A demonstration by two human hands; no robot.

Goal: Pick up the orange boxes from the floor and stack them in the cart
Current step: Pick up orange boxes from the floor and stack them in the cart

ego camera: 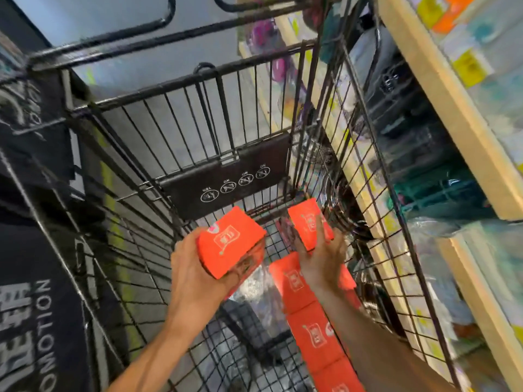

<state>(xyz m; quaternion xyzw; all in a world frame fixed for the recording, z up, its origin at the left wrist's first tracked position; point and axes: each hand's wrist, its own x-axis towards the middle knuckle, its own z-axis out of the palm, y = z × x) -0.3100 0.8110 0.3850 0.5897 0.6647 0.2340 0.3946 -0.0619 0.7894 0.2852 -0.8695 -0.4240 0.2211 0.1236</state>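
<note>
Both my arms reach down into a black wire cart (pixel 181 142). My left hand (pixel 195 267) grips an orange box (pixel 230 241) with a pale logo, held above the cart's floor at centre. My right hand (pixel 321 256) holds a second orange box (pixel 307 222) near the cart's far right corner, fingers spread over its face. Under and behind the right hand, a row of several orange boxes (pixel 314 332) lies along the right side of the cart floor, running toward me.
A dark flap with round pictograms (pixel 226 179) hangs on the cart's far wall. Wooden shelves (pixel 452 114) packed with goods stand close on the right. A black banner with pale lettering (pixel 34 306) is on the left. Grey floor shows through the wire.
</note>
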